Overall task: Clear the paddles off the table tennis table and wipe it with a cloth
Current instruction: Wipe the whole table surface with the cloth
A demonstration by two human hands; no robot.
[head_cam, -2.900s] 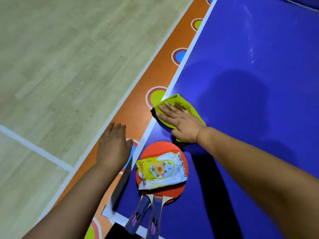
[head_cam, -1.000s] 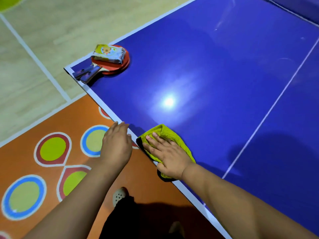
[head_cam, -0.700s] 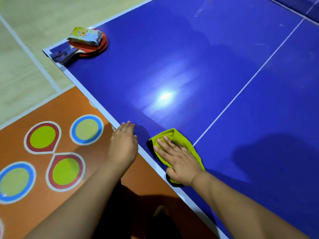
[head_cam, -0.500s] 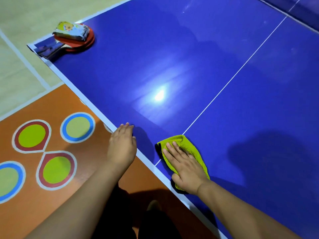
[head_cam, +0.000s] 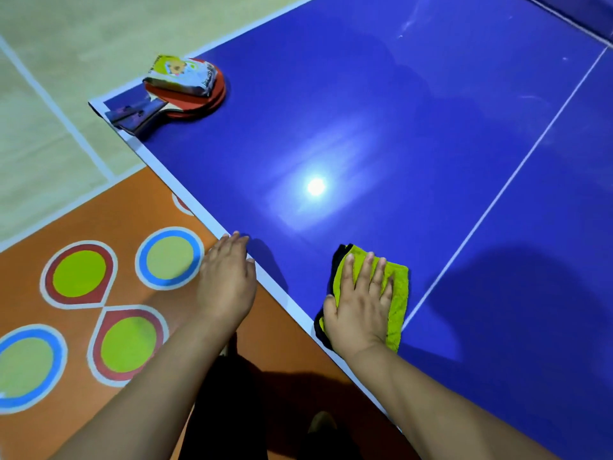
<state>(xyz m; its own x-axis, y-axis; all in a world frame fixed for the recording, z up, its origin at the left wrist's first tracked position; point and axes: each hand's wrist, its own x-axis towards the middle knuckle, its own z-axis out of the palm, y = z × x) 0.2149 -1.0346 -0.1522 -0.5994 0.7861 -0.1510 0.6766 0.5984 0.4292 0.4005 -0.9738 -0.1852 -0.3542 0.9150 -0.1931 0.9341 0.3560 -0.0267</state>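
Head view only.

Pressed right hand flat on the yellow-green cloth, 4 fingers straight and slightly spread, thumb out to the side. Gripped nothing, just pushed down. Cloth under the fingers, its far hem just past the fingertips.

Swept the cloth along the near edge of the table over the last 3 s, away from the corner. Ended with the white centre line just right of the little finger. Turned the fingers to point into the table rather than along the edge.

Tracked along with left hand, fingers straight and together, tips touching the table edge, nothing held.

Left the 2 red paddles stacked at the corner, well beyond and left of the fingertips, wipes packet on top.

Judged wiping underway with the near strip of this half likely covered. Judged clearing not finished, as paddles were still on the table.
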